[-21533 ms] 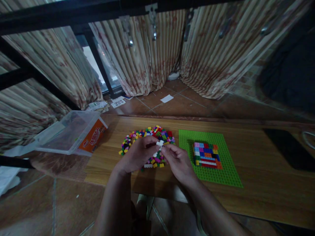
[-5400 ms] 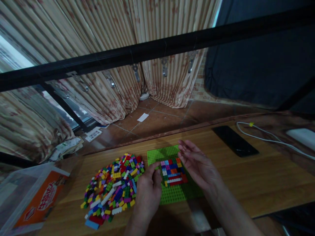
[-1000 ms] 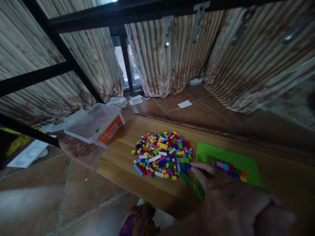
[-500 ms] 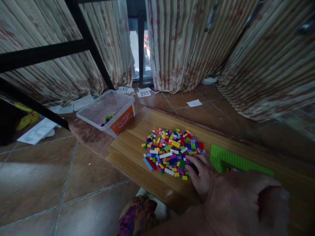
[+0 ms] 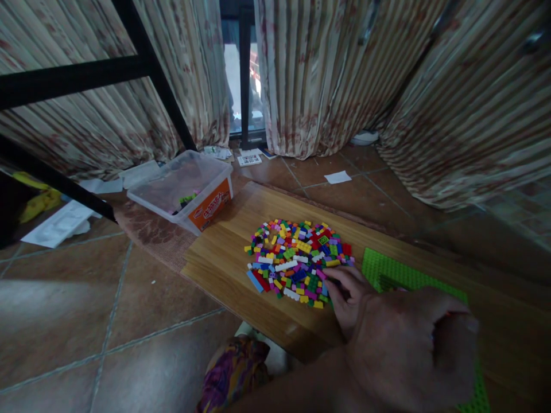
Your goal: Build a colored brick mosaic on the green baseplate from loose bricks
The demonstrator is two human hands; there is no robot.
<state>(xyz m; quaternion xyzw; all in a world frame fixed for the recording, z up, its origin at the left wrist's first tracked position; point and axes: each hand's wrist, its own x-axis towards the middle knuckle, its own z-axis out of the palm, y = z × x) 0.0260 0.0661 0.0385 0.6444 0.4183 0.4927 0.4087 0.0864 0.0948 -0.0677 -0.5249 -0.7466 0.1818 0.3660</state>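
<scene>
My right hand [image 5: 350, 292] reaches in from the right to the near right edge of a pile of colourful toy bricks [image 5: 297, 258]. Its thumb and forefinger close on a small magenta brick [image 5: 321, 274]. Closer to the camera, my left hand [image 5: 408, 344] is curled up, its arm crossing from below. Its fingers face away, so whatever they hold is hidden. Behind it lies a green studded baseplate [image 5: 413, 269], partly covered by the hand; something built stands on it, mostly out of sight.
The bricks lie on a low wooden table [image 5: 228, 252]. A clear plastic box [image 5: 172, 178] with an orange label holds a few bricks at the table's far left end. White paper [image 5: 338, 177] and a white tray [image 5: 60, 225] lie on the tiled floor. A black metal frame [image 5: 150, 63] stands left, before striped curtains [image 5: 318, 74].
The right thumb and forefinger have come together on the magenta brick. My left hand has shifted slightly left and up in view, and the whole scene has moved a little with the camera.
</scene>
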